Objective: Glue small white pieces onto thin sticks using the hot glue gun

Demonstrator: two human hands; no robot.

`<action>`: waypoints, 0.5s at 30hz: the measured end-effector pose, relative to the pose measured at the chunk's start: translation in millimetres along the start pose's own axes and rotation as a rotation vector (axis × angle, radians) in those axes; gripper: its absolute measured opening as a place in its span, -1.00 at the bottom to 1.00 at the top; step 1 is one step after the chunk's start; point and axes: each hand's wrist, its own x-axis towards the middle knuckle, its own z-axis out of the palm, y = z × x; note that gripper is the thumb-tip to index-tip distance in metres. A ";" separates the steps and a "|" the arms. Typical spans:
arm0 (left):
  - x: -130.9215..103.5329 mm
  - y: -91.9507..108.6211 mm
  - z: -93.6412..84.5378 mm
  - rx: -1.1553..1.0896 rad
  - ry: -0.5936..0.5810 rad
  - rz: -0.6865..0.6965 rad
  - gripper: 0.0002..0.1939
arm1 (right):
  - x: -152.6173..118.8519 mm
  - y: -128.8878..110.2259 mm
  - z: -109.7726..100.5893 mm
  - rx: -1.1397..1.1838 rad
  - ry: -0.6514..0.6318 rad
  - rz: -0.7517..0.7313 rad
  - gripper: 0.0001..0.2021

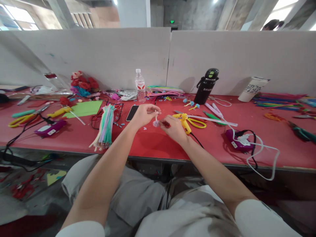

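Note:
Over the red table, my left hand (147, 115) pinches the pale stem of a small lilac fuzzy piece (156, 123). The fuzzy part hangs below its fingertips. My right hand (173, 126) is closed just to the right, its fingertips at the edge of the lilac part; a dark red thing shows between its fingers, too small to name. A yellow glue gun (184, 122) lies right beside my right hand. Behind my left wrist is a dark phone (132, 113). Tiny pale scraps (145, 128) lie on the table below my left hand.
A pipe cleaner bundle (105, 126) stands left of my left forearm. Yellow scissors (197, 123) lie right of the glue gun. Farther back are a water bottle (140, 86) and a black flask (206, 87). A purple power box (238, 141) with white cable lies at right.

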 end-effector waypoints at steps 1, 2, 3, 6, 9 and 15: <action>-0.1 -0.3 0.3 -0.008 0.000 -0.002 -0.88 | -0.2 0.6 0.6 -0.006 -0.002 -0.006 -0.91; -0.2 -0.8 0.7 -0.017 0.001 -0.006 -0.87 | -0.5 1.3 1.3 -0.011 -0.004 -0.012 -0.91; -0.2 -1.4 1.1 -0.027 0.006 -0.012 -0.87 | -0.8 1.9 2.0 -0.012 -0.007 -0.019 -0.91; 0.6 -3.3 2.5 -0.056 0.034 -0.025 -0.86 | -2.1 2.1 3.8 0.018 -0.022 -0.048 -0.89; 1.8 -4.9 2.4 -0.068 0.058 -0.025 -0.84 | -3.0 -1.4 3.5 0.099 -0.038 -0.031 -0.87; 2.1 -2.3 -0.1 -0.090 0.095 0.048 -0.79 | 0.0 -5.6 3.0 0.576 0.126 0.486 -0.87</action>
